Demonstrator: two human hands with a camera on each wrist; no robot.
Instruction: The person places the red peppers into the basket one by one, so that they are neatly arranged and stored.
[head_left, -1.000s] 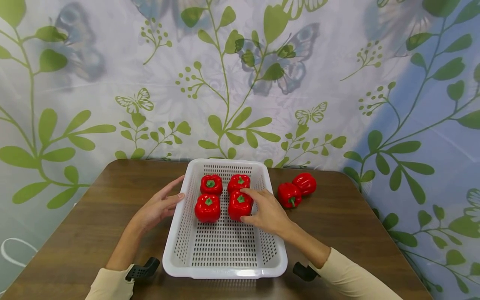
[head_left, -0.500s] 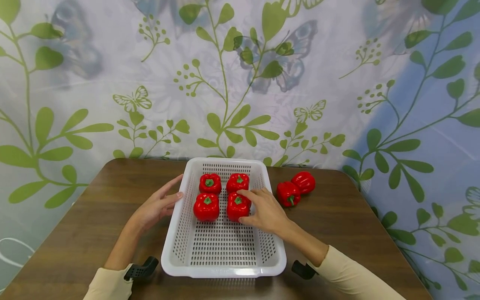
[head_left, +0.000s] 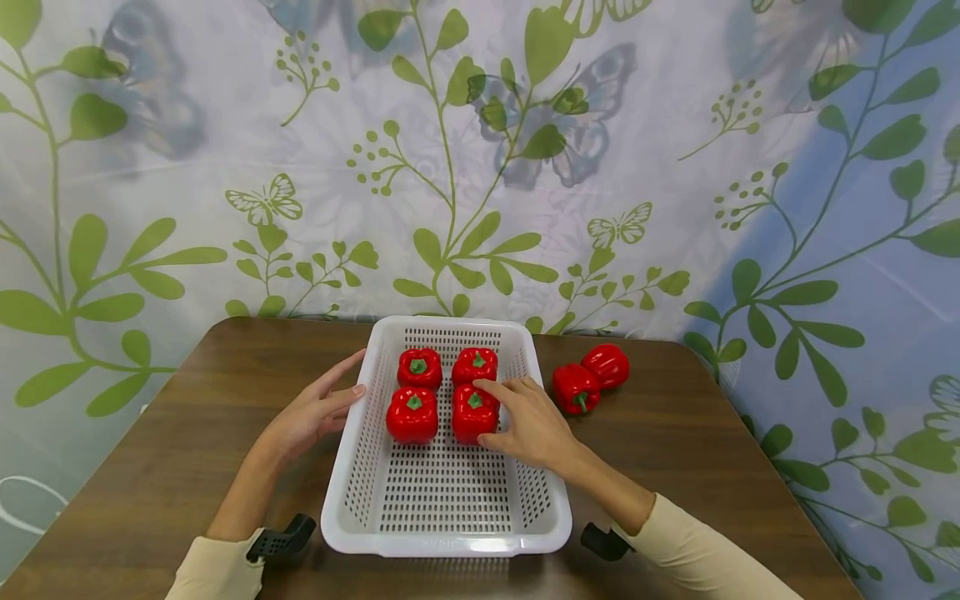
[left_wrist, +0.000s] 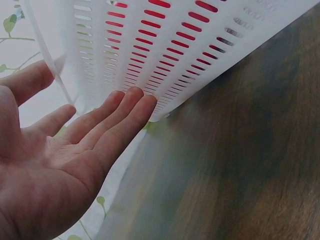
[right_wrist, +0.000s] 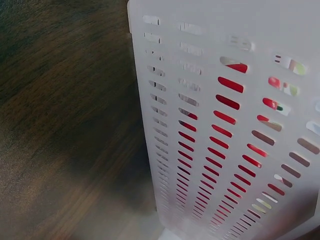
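A white perforated plastic basket [head_left: 447,545] stands on the table. Inside it are several red bell peppers with green stems: two at the back, a front left pepper [head_left: 412,415] and a front right pepper [head_left: 474,414]. My right hand [head_left: 531,423] reaches over the right rim and grips the front right pepper between thumb and fingers. My left hand [head_left: 309,417] lies along the basket's left side, thumb at the rim. In the left wrist view its fingers [left_wrist: 125,117] extend along the slotted wall. The basket wall [right_wrist: 200,135] hides the right hand in the right wrist view.
Right of the basket, two more red bell peppers [head_left: 576,388] lie on the brown wooden table [head_left: 697,467]. Behind the table hangs a cloth [head_left: 480,167] printed with leaves and butterflies. A white cable [head_left: 30,502] shows at the far left.
The head view has shifted slightly. Both hands, the basket and the peppers keep the same places relative to each other.
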